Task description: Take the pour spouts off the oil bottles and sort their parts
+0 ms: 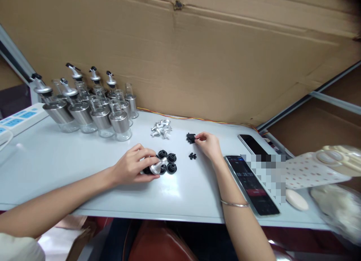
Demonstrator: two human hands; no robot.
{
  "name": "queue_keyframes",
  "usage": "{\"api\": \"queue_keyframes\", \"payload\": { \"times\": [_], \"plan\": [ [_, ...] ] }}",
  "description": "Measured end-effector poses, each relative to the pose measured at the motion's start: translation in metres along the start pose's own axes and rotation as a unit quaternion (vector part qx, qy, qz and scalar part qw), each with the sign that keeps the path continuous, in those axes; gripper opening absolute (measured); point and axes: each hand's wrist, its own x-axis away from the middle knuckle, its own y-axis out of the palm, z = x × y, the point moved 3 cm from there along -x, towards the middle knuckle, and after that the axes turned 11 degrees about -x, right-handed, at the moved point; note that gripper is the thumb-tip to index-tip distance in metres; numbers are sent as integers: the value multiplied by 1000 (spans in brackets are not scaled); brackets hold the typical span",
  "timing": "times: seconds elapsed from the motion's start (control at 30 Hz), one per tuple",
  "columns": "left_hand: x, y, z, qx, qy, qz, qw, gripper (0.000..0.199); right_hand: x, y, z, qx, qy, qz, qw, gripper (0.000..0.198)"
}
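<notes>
My left hand point(134, 164) is wrapped round a silver pourer spout point(157, 167) with a black base, tilted just over the table. Right beside it stand several round black stoppers point(172, 167) in a tight group. The fingertips of my right hand point(208, 143) are pinched at a small pile of black plastic pieces point(190, 137); whether a piece is between them is hidden. Nearer to me lies a cluster of tiny black parts point(192, 156). Farther back is a heap of silver spout pieces point(161, 129).
Several glass bottles with steel bands point(100, 118) stand at the back left, some topped with pourers. A white power strip point(24, 118) lies at far left. On the right are a phone showing a timer point(254, 185), another phone point(255, 147) and a dotted tumbler point(307, 170). Cardboard point(197, 61) walls the back.
</notes>
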Motion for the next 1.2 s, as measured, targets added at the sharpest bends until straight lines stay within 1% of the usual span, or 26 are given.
{"api": "queue_keyframes", "payload": {
  "times": [0.17,0.27,0.33,0.37,0.4,0.47,0.57,0.63,0.7,0.77,0.9,1.0,1.07,1.1,1.17,1.2],
  "plan": [
    [-5,-3,1,-12,13,0,1000,20,2,0,-3,19,3,-10,1000,10],
    [-6,-3,0,-16,9,-5,1000,22,4,-3,-11,16,-3,-4,1000,16],
    [-5,-2,0,-18,7,-12,1000,23,8,-4,-23,-30,-13,-14,999,21],
    [-5,-1,0,-20,5,-16,1000,23,12,-4,-30,-81,-19,-34,996,23],
    [-4,0,0,-22,2,-20,1000,23,16,-2,-39,-144,-24,-69,987,25],
    [-3,2,-1,-27,-3,-28,999,23,29,4,-59,-234,-40,-172,956,27],
    [-1,4,-2,-34,-11,-40,999,25,52,19,-83,-286,-64,-333,896,23],
    [-1,5,-2,-36,-12,-45,998,25,64,28,-91,-295,-63,-398,866,23],
    [-1,5,-2,-41,-10,-52,998,25,70,35,-94,-293,-59,-426,854,25],
    [-2,6,-2,-45,-7,-61,997,24,73,38,-94,-275,-66,-430,858,28],
    [-3,6,-1,-45,-12,-73,996,20,75,38,-94,-208,-100,-425,876,34],
    [-3,3,-4,-61,-15,-57,996,12,77,38,-94,-192,-101,-408,887,42],
    [-4,1,-6,-72,-21,-43,996,11,74,35,-93,-204,-92,-373,900,45],
    [-4,0,-8,-74,-27,-39,996,11,71,32,-92,-213,-91,-345,909,45],
    [-3,0,-9,-68,-36,-39,996,12,61,23,-90,-226,-93,-276,930,43],
    [-3,0,-9,-63,-36,-39,997,14,56,17,-87,-230,-92,-239,939,38]
  ]
}}
